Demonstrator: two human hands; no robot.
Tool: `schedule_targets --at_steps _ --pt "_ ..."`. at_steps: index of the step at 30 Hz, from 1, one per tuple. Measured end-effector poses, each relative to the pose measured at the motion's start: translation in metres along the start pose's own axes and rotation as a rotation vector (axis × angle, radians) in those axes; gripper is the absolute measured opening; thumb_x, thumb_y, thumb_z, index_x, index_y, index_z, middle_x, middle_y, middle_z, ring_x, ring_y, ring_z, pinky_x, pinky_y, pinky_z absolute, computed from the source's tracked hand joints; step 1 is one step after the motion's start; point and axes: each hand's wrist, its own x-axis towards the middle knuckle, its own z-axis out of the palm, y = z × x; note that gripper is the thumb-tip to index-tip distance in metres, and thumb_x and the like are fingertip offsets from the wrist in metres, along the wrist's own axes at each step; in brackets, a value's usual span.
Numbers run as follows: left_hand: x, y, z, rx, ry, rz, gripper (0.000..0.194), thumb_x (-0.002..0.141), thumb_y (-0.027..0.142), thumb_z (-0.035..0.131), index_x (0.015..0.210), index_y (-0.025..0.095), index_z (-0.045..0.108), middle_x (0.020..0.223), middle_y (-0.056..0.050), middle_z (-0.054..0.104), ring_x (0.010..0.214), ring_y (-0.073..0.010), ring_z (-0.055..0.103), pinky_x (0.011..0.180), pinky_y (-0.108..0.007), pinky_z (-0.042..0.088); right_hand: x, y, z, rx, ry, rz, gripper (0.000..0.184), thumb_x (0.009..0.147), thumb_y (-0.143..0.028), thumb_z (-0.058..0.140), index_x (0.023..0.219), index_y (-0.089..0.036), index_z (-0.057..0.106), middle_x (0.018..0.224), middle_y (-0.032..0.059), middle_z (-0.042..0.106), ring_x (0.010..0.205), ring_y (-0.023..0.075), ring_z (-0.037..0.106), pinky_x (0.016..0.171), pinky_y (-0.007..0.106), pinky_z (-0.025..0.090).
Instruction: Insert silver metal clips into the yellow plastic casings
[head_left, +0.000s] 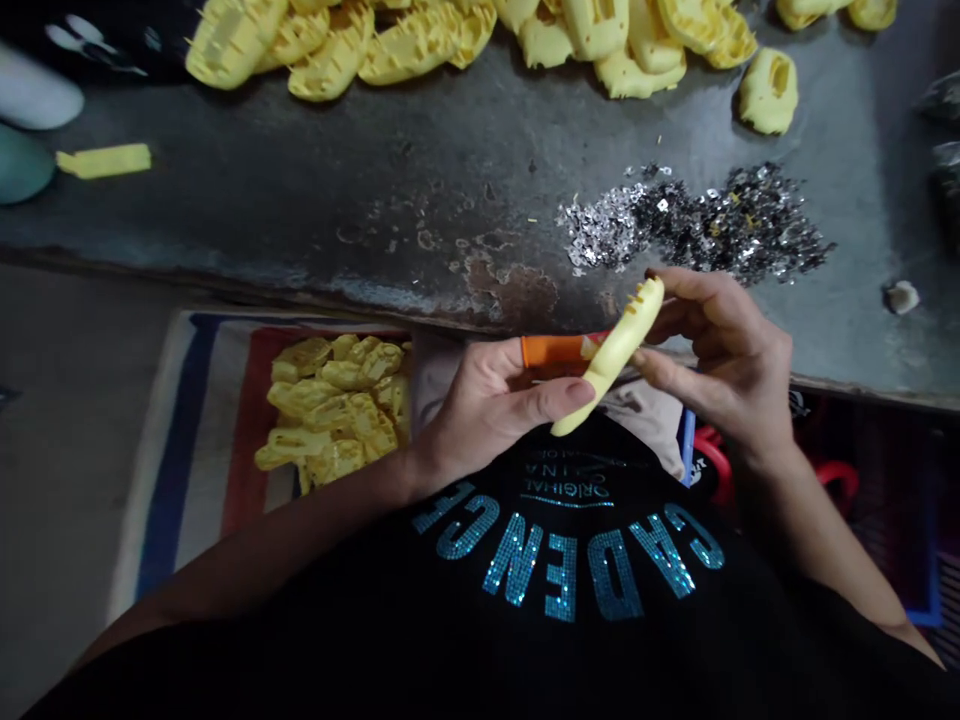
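A curved yellow plastic piece (pixel 616 350) slants between two bare hands above the person's lap, near the workbench (pixel 337 190) edge; the left hand (pixel 499 400), an orange cover (pixel 559 351) on one finger, pinches its lower part, and the right hand (pixel 724 360) grasps its upper end. The black shirt (pixel 360 620) reads "CADENCE", with smaller "ORIGINAL" above

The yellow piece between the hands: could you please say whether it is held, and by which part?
Yes, the left hand holds the yellow piece by its near end; the right hand's fingertips are at its far end.
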Motion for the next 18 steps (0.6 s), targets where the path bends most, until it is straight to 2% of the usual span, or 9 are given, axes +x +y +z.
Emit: schedule_targets --at_steps 2,5,6,10,13,18 --pt "0.005 0.003 -0.003 -0.101 0.006 -0.022 0.049 0.088 0.042 0.109 0.131 0.029 0.090 0.128 -0.007 0.094 0.111 -0.0288 0.091 0.090 -0.033 0.073 -0.003 0.013 -0.013 -0.073 0.023 -0.012 0.047 0.105 -0.037 0.092 0.150 -0.039 0.080 0.132 0.0050 0.083 0.101 0.0267 0.082 0.088 0.047 0.067" --pt "0.010 0.010 -0.012 -0.146 0.018 -0.073 0.074 0.085 0.049 0.110 0.151 0.036 0.078 0.147 -0.007 0.088 0.115 -0.0337 0.091 0.084 -0.037 0.077 -0.015 0.031 -0.023 -0.393 0.048 -0.072 0.015 0.108 -0.026 0.088 0.120 -0.035 0.088 0.113 0.0029 0.085 0.101 0.0265 0.079 0.089 0.046 0.057" --pt "0.011 0.011 -0.015 -0.146 0.028 -0.091 0.082 0.086 0.054 0.108 0.158 0.037 0.074 0.153 -0.009 0.086 0.118 -0.0359 0.091 0.083 -0.038 0.078 -0.019 0.034 -0.022 -0.495 0.031 -0.094 0.010 0.108 -0.024 0.087 0.113 -0.033 0.088 0.108 0.0026 0.085 0.100 0.0266 0.077 0.089 0.046 0.053" --pt "0.012 0.008 -0.021 -0.158 0.084 -0.149 0.098 0.085 0.062 0.106 0.170 0.037 0.065 0.161 -0.013 0.082 0.124 -0.0413 0.090 0.083 -0.040 0.078 -0.032 0.038 -0.005 -0.680 0.000 -0.154 0.008 0.113 -0.028 0.083 0.118 -0.032 0.087 0.107 0.0037 0.084 0.099 0.0267 0.071 0.088 0.045 0.044" --pt "0.012 0.004 -0.021 -0.167 0.099 -0.174 0.100 0.083 0.065 0.106 0.168 0.033 0.064 0.160 -0.014 0.082 0.127 -0.0420 0.088 0.083 -0.039 0.078 -0.036 0.036 0.004 -0.713 -0.007 -0.174 0.008 0.114 -0.028 0.080 0.117 -0.032 0.087 0.106 0.0040 0.082 0.098 0.0262 0.067 0.088 0.044 0.041" --pt "0.010 0.002 -0.018 -0.138 0.109 -0.194 0.097 0.086 0.064 0.104 0.167 0.030 0.063 0.162 -0.016 0.080 0.133 -0.0435 0.086 0.085 -0.041 0.078 -0.040 0.034 0.005 -0.735 -0.004 -0.204 0.008 0.117 -0.029 0.077 0.116 -0.031 0.084 0.104 0.0038 0.081 0.096 0.0258 0.064 0.087 0.044 0.040"
